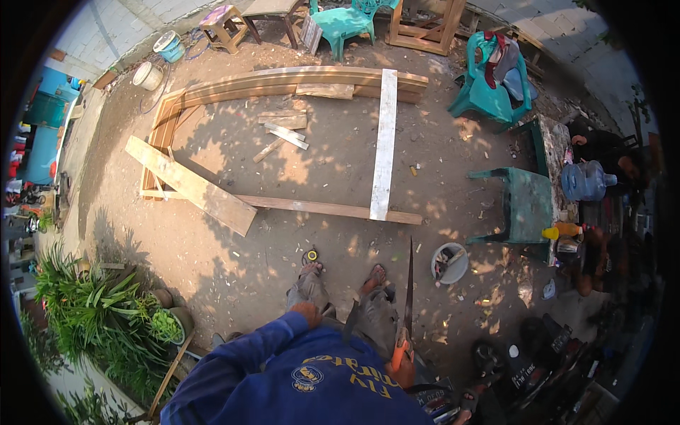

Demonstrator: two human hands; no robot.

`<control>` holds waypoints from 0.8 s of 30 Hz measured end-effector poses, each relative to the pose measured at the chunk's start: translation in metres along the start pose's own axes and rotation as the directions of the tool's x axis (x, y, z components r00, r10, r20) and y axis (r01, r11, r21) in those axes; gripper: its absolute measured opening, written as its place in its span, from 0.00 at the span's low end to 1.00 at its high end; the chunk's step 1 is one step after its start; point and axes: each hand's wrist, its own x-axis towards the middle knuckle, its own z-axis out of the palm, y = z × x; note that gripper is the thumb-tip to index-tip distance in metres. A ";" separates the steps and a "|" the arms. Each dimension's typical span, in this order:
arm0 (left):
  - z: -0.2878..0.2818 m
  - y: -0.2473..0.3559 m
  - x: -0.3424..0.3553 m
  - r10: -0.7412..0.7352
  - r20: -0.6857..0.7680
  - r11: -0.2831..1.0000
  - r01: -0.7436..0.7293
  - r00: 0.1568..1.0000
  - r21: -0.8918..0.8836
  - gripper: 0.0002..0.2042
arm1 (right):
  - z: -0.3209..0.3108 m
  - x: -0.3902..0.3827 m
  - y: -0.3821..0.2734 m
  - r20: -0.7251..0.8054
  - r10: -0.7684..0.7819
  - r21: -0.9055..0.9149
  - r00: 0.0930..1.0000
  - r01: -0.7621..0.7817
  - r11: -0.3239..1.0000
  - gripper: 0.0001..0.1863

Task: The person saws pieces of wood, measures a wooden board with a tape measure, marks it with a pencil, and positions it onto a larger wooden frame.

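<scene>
My right hand (404, 371) grips the orange handle of a hand saw (409, 297), whose long, narrow-looking blade points away from me over the ground. By my left thigh is my left hand (307, 314); its fingers are turned out of sight. A yellow and black tape measure (312, 255) lies just past my left foot. Farther out, a wooden frame (319, 205) of long beams rests on the ground. Across its right part lies a pale board (384, 145), and a wide plank (191, 185) slants over its left corner.
Wood offcuts (283, 131) lie inside the frame. To the right are a grey bucket (450, 263), a green chair (520, 205), and a teal chair (496, 88) piled with cloth. Parked motorbikes (524, 354) stand at lower right, potted plants (106, 312) at left.
</scene>
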 end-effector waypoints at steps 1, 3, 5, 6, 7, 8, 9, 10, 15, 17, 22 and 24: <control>0.010 0.008 -0.009 -0.015 -0.012 1.000 0.015 1.000 -0.010 0.21 | -0.009 0.007 0.001 0.001 -0.016 0.017 1.000 0.015 1.000 0.37; 0.018 0.016 -0.029 -0.097 0.073 0.984 0.107 0.993 -0.144 0.22 | -0.026 0.019 0.001 -0.031 -0.037 0.042 0.999 0.039 0.998 0.36; 0.012 0.010 -0.058 -0.089 0.171 0.974 0.122 0.981 -0.189 0.22 | -0.038 0.030 0.002 -0.038 -0.027 0.051 0.999 0.028 0.998 0.36; 0.008 0.004 -0.076 -0.090 0.250 0.964 0.147 0.964 -0.223 0.22 | -0.041 0.036 0.003 -0.023 0.025 0.083 0.999 -0.023 0.996 0.35; 0.006 -0.001 -0.094 -0.071 0.278 0.952 0.149 0.958 -0.269 0.22 | -0.042 0.041 0.005 -0.008 0.074 0.114 0.997 -0.072 0.991 0.35; 0.010 -0.001 -0.109 -0.079 0.300 0.947 0.166 0.951 -0.276 0.22 | -0.041 0.046 0.007 0.006 0.074 0.118 0.997 -0.074 0.990 0.35; 0.018 -0.002 -0.120 -0.067 0.296 0.926 0.170 0.953 -0.336 0.22 | -0.038 0.052 0.010 0.042 0.087 0.124 0.995 -0.091 0.988 0.34; 0.026 -0.006 -0.123 -0.055 0.322 0.905 0.184 0.945 -0.384 0.22 | -0.035 0.060 0.014 0.022 0.102 0.140 0.995 -0.104 0.985 0.34; 0.077 -0.029 -0.061 0.176 0.304 0.944 -0.073 0.936 -0.321 0.16 | -0.010 0.126 0.041 -0.345 0.193 0.135 0.919 -0.155 0.979 0.34; 0.079 -0.033 -0.017 0.411 0.487 0.859 -0.506 0.771 0.076 0.14 | -0.018 0.181 0.076 -0.304 0.068 0.101 0.950 -0.039 0.994 0.33; 0.027 -0.011 0.169 0.216 -0.100 0.942 -0.235 0.971 -0.242 0.15 | 0.002 0.337 0.180 -0.244 0.177 0.284 0.953 -0.104 0.953 0.28; -0.002 -0.004 0.278 0.257 -0.485 0.950 -0.310 0.836 -0.030 0.20 | 0.032 0.398 0.210 -0.407 0.234 0.311 0.883 -0.107 0.945 0.27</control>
